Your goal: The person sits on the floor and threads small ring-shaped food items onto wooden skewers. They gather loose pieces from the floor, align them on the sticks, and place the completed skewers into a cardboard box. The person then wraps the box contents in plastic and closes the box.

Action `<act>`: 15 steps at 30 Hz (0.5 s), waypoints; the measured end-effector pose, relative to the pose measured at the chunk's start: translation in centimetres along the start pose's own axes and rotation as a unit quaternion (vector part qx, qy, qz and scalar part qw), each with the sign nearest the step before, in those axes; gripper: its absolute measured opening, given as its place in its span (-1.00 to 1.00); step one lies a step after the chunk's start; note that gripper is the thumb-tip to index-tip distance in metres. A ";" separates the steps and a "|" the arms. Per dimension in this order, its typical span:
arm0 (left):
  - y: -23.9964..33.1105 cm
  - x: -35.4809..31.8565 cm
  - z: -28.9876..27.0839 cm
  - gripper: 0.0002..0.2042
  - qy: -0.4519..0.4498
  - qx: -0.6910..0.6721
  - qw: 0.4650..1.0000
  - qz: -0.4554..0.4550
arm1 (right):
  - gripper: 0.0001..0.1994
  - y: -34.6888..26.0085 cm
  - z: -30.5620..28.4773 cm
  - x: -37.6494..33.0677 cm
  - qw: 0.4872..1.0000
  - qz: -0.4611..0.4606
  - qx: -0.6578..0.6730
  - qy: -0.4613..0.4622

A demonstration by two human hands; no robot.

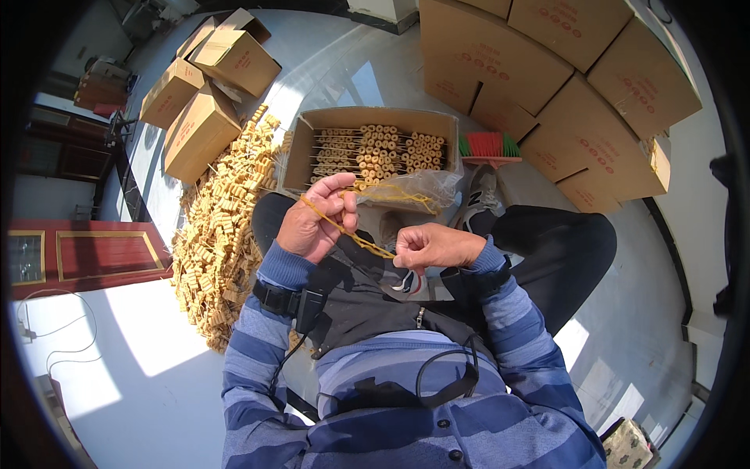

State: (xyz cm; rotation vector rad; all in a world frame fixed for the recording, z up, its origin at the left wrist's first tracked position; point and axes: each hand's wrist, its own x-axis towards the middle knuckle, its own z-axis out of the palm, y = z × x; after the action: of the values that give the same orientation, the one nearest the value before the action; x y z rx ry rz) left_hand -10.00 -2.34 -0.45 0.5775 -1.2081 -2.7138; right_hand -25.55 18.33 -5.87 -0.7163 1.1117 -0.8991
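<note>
A thin yellow rubber band [351, 234] runs between my two hands over my lap. My left hand [316, 223], palm partly turned up and fingers curled, grips one end of it. At the other end my right hand [436, 246] is closed in a pinch on the band. Just beyond them stands an open cardboard box [367, 117] holding rows of pale yellow ring-shaped pieces [379, 152] on thin sticks. Across the box's near edge lies a clear plastic bag [445, 190], with more yellow band loops near it.
A large heap of skewered yellow pieces [223, 242] covers the floor at left. Open cardboard boxes [203, 129] stand behind it. Stacked cartons [500, 55] rise at the far right, beside a red and green brush [488, 145]. My bent legs [558, 242] flank the box.
</note>
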 end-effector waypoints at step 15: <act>6.4 -19.7 -22.4 -0.71 0.365 0.334 0.867 -0.058 | -0.75 -0.9 -4.4 1.7 0.902 -0.153 0.050 0.400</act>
State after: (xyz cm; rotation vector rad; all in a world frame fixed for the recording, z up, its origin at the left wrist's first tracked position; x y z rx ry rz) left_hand 16.50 -17.17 -3.57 1.5980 -1.8326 -1.7265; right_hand -29.64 16.18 -7.20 -0.4329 1.6808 -1.5893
